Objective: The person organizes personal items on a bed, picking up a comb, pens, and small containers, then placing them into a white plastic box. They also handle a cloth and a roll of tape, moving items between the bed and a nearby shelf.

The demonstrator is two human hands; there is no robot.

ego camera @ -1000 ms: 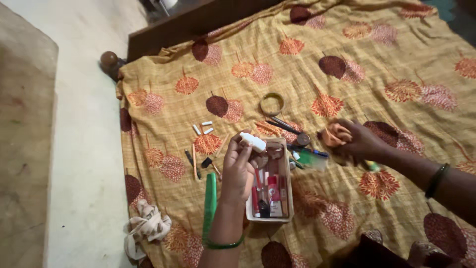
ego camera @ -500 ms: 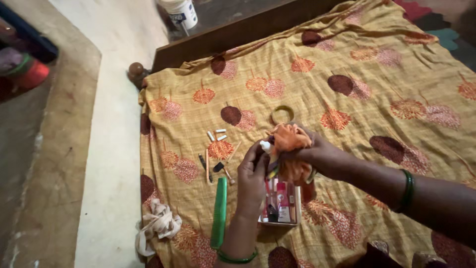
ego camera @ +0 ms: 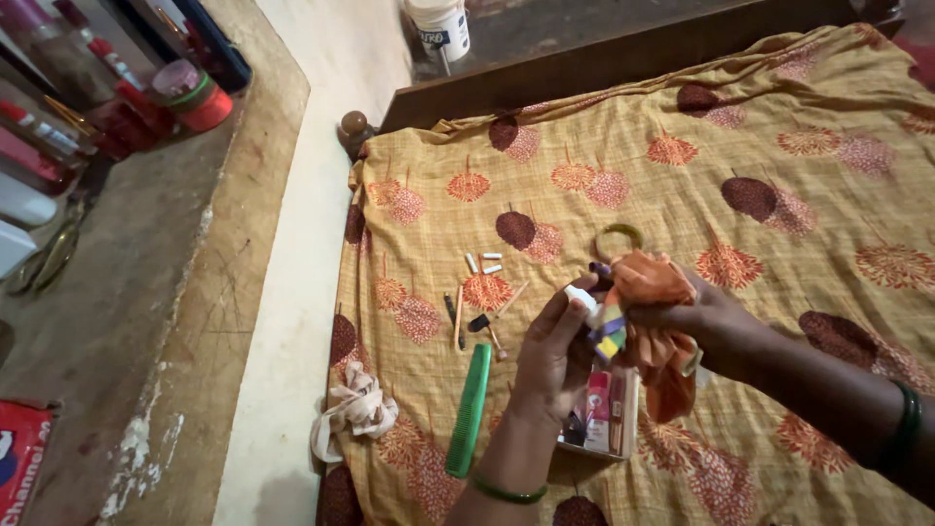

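A single head-worn camera looks steeply down and forward from above the person's own arms, near enough that the left hand and right hand sit low in the middle of the frame with the forearms running off the bottom and right edges. It faces across the patterned yellow bedspread toward the dark wooden bed edge at the top, and takes in the pale floor and a raised ledge on the left. With only this one view, nothing is shared with another
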